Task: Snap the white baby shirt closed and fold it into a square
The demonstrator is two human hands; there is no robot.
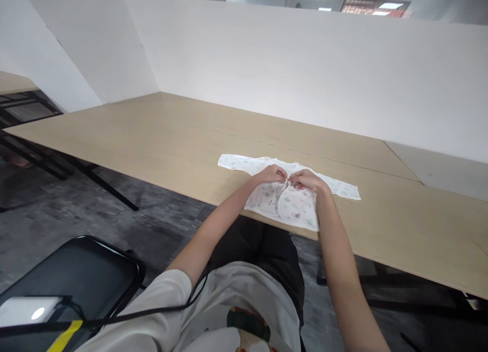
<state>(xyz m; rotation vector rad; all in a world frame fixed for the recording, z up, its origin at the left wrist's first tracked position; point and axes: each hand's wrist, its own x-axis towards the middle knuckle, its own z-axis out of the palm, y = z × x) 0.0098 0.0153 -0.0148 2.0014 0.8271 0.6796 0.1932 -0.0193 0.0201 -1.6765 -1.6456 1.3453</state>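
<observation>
A small white baby shirt (299, 210) with a scattered pastel print lies on the table, its long sleeves spread to left and right. My left hand (273, 173) and my right hand (306, 179) meet over the middle of its front. The fingers of both are closed in a pinch on the front edges of the cloth, which rise slightly between them. Below the pinch, the lower front parts hang a little open, with one curved edge folded over. Whether a tie or a snap sits between the fingertips is too small to tell.
The light wooden table (152, 138) runs along a white wall (305, 72). Its front edge is close to my body. A black chair (95, 270) stands at the lower left with a white device (28, 311) on it. A black cable (160, 310) crosses my left arm.
</observation>
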